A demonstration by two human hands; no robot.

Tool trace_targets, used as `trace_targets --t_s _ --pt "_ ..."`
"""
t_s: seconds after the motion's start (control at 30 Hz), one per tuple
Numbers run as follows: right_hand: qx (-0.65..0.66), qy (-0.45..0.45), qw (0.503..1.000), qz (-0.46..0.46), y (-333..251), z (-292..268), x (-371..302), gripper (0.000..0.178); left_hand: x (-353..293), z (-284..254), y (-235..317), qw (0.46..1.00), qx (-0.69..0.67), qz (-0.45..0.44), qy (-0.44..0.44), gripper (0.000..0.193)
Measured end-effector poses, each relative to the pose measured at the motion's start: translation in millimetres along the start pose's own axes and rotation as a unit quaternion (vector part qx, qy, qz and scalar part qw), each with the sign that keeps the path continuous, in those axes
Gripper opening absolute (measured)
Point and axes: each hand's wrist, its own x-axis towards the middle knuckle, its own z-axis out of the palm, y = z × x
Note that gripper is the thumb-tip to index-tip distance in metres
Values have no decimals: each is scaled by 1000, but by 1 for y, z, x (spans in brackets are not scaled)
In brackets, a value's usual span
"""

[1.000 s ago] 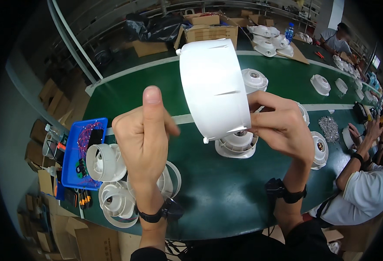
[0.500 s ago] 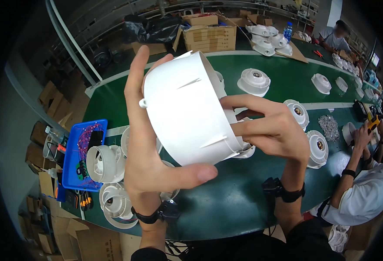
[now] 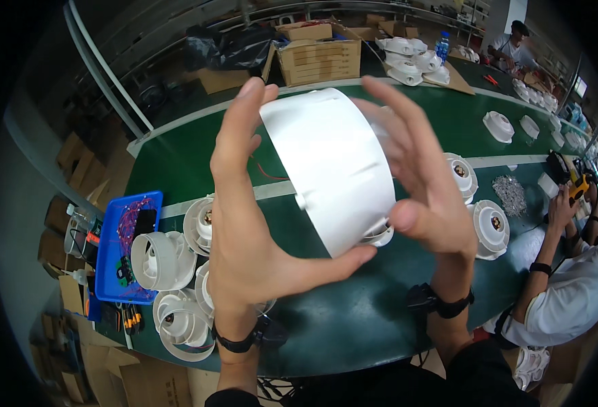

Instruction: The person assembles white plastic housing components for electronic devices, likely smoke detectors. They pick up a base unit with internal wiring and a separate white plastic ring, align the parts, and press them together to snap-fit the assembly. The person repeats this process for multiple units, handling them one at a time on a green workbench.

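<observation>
— What is the largest thing we see?
— A green worktable (image 3: 326, 325), its edges bent by the wide view. At its right side we see a co-worker in a white shirt (image 3: 563, 292), and past its far edge an open cardboard box (image 3: 320, 62). Near the left end lies a blue tray (image 3: 112, 247) of wires and small parts.

— And where are the person's hands?
— In the middle, raised above the table around a white plastic ring (image 3: 333, 156), wide as a short pipe and tilted. The left hand (image 3: 244, 237) grips it from the left, thumb along the lower edge, fingers toward the upper rim. The right hand (image 3: 441, 210) is spread at the other side, thumb near the rim, fingers blurred; we cannot tell whether it touches or grips the ring.

— What smaller things do we find?
— White round housings: a cluster beside the left forearm, one with an upright collar (image 3: 156, 261), and two right of the right hand, the nearer (image 3: 492, 227) with a coppery centre. Beyond these lies a heap of tiny silvery pieces (image 3: 509, 195). Below the tray are orange-and-black-handled tools (image 3: 134, 319).
</observation>
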Motion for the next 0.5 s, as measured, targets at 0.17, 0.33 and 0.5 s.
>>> trace_targets --t_s 0.17,0.33,0.5 --pt "63 -42 996 42 3 1 -1 120 -1 6 0 1000 -21 12 17 143" --pt "77 -51 996 5 8 3 2 121 -5 16 -4 993 -80 -6 87 131" --pt "2 -67 998 -7 2 -6 1 125 1 16 14 968 -127 -135 170 102"
